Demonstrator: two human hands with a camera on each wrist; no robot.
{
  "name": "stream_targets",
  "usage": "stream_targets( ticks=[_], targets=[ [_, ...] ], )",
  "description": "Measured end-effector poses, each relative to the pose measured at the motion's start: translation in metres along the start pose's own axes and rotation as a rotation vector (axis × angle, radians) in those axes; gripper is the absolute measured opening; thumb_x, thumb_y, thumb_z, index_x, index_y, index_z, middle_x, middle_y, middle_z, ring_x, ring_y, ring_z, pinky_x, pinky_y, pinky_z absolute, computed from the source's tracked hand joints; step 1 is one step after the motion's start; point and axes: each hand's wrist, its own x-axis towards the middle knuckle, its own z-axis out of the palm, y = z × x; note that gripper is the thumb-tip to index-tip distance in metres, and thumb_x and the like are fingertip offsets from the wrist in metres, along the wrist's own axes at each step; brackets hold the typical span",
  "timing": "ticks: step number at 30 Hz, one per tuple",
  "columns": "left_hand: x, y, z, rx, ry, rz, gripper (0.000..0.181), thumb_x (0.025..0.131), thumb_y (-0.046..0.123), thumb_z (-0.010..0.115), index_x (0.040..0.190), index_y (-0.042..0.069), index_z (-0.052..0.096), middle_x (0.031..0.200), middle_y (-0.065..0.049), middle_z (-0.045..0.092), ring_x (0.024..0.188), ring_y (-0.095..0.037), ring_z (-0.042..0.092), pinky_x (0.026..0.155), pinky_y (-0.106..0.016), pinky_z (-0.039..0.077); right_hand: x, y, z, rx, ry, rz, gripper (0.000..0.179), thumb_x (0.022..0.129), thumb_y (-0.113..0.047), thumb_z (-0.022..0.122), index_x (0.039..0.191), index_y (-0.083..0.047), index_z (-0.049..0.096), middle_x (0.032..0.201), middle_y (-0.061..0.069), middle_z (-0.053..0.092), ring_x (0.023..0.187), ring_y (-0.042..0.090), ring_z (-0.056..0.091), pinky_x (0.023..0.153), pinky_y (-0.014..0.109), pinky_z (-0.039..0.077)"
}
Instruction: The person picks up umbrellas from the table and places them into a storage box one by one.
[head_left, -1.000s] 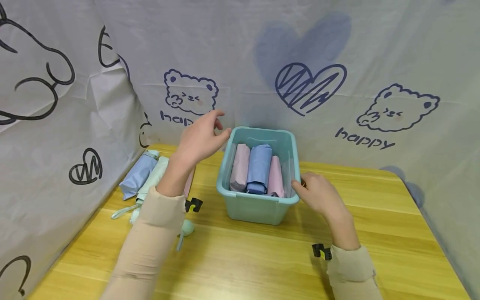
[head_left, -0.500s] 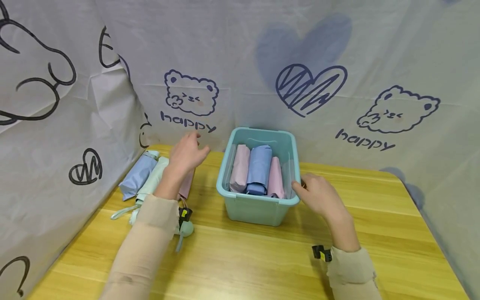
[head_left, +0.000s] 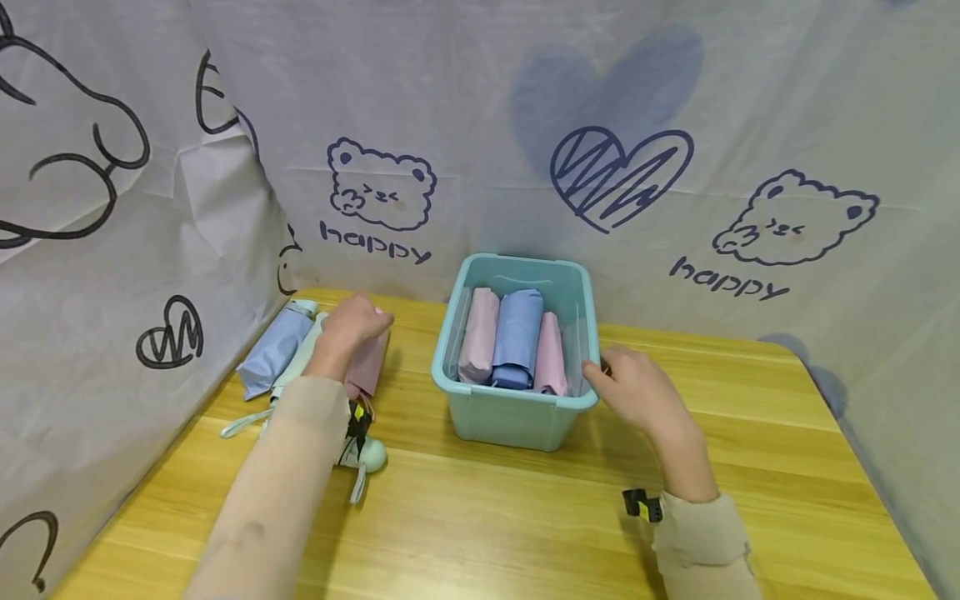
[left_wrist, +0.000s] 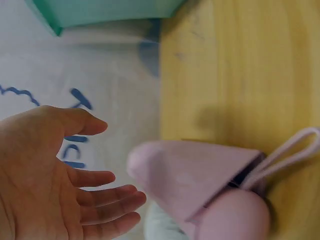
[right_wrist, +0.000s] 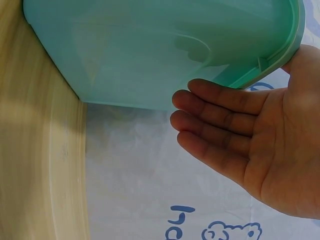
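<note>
My left hand (head_left: 351,327) hovers by a folded pink umbrella (head_left: 369,362) on the table's left side. In the left wrist view its fingers extend beside that umbrella, apart from it, holding nothing. A folded mint umbrella (head_left: 298,360) lies partly under the hand and sleeve, and a folded blue umbrella (head_left: 273,354) lies farther left. My right hand (head_left: 637,387) holds the right rim of a teal plastic bin (head_left: 510,421), thumb over the edge and fingers outside. Inside stand a pale pink umbrella (head_left: 479,337), a blue umbrella (head_left: 517,333) and a pink umbrella (head_left: 551,358).
A mint round handle (head_left: 371,456) with a strap pokes out beside the left sleeve; the rest of it is hidden. The wooden table (head_left: 487,525) meets a printed white cloth (head_left: 495,150) at the back and left.
My left hand has moved from beside the bin's left rim, leftward and down to the pink umbrella. The right hand and the bin stay in place.
</note>
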Motion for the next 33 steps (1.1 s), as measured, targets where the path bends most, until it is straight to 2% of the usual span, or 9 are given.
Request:
stream_targets(
  ticks=[2, 4, 8, 12, 16, 20, 25, 33],
  targets=[
    [0.001, -0.005, 0.002, -0.006, -0.031, -0.013, 0.032, 0.095, 0.035, 0.050, 0.092, 0.003, 0.055, 0.099, -0.020, 0.060, 0.089, -0.034, 0.057, 0.085, -0.054, 0.049, 0.001, 0.001, 0.001, 0.000, 0.001, -0.002, 0.030, 0.104, -0.032, 0.050, 0.094, -0.008, 0.065, 0.080, 0.006, 0.056, 0.071, 0.022, 0.053, 0.062, 0.036, 0.043],
    [0.002, -0.011, 0.006, -0.021, -0.053, -0.024, 0.041, 0.095, 0.034, 0.050, 0.109, -0.003, 0.057, 0.116, -0.025, 0.060, 0.099, -0.038, 0.056, 0.094, -0.058, 0.047, 0.002, 0.001, 0.002, -0.001, 0.002, -0.004, 0.031, 0.104, -0.033, 0.050, 0.093, -0.008, 0.065, 0.080, 0.006, 0.057, 0.071, 0.022, 0.053, 0.063, 0.036, 0.044],
    [0.003, -0.019, 0.011, -0.084, -0.125, -0.063, 0.050, 0.096, 0.035, 0.050, 0.123, -0.007, 0.055, 0.118, -0.025, 0.060, 0.099, -0.036, 0.056, 0.093, -0.053, 0.049, 0.002, 0.003, 0.002, 0.000, 0.000, -0.003, 0.031, 0.104, -0.033, 0.049, 0.092, -0.009, 0.065, 0.079, 0.005, 0.056, 0.071, 0.022, 0.053, 0.063, 0.036, 0.044],
    [0.004, -0.025, 0.018, -0.129, -0.182, -0.102, 0.046, 0.096, 0.033, 0.053, 0.122, -0.005, 0.054, 0.110, -0.021, 0.060, 0.097, -0.035, 0.057, 0.085, -0.047, 0.052, 0.002, 0.003, 0.002, 0.008, -0.003, -0.001, 0.030, 0.104, -0.033, 0.050, 0.092, -0.010, 0.065, 0.078, 0.005, 0.056, 0.071, 0.022, 0.053, 0.063, 0.036, 0.044],
    [0.008, -0.027, 0.023, -0.091, -0.170, -0.081, 0.045, 0.095, 0.029, 0.058, 0.121, -0.007, 0.053, 0.108, -0.021, 0.060, 0.094, -0.034, 0.057, 0.085, -0.047, 0.050, 0.003, 0.003, 0.002, 0.014, -0.006, 0.003, 0.030, 0.104, -0.033, 0.050, 0.094, -0.009, 0.065, 0.079, 0.005, 0.057, 0.072, 0.022, 0.054, 0.064, 0.036, 0.044],
    [0.009, -0.027, 0.024, -0.069, -0.165, -0.071, 0.043, 0.094, 0.025, 0.056, 0.122, -0.008, 0.051, 0.107, -0.021, 0.059, 0.094, -0.035, 0.056, 0.086, -0.048, 0.049, 0.002, 0.003, 0.002, 0.013, -0.003, 0.007, 0.031, 0.104, -0.034, 0.049, 0.095, -0.009, 0.065, 0.080, 0.006, 0.057, 0.072, 0.022, 0.054, 0.064, 0.036, 0.044],
    [0.009, -0.029, 0.023, -0.087, -0.175, -0.076, 0.041, 0.094, 0.025, 0.054, 0.121, -0.006, 0.053, 0.107, -0.021, 0.061, 0.094, -0.035, 0.057, 0.084, -0.048, 0.051, 0.003, 0.003, 0.000, 0.018, -0.005, 0.006, 0.030, 0.104, -0.033, 0.049, 0.094, -0.009, 0.065, 0.079, 0.005, 0.056, 0.072, 0.022, 0.054, 0.064, 0.036, 0.044],
    [0.008, -0.032, 0.026, -0.171, -0.155, -0.069, 0.051, 0.098, 0.029, 0.056, 0.132, -0.007, 0.046, 0.117, -0.023, 0.058, 0.100, -0.036, 0.056, 0.089, -0.048, 0.049, 0.002, 0.003, 0.001, 0.017, -0.011, 0.009, 0.031, 0.105, -0.034, 0.050, 0.094, -0.009, 0.065, 0.078, 0.006, 0.056, 0.073, 0.023, 0.054, 0.064, 0.037, 0.044]
  ],
)
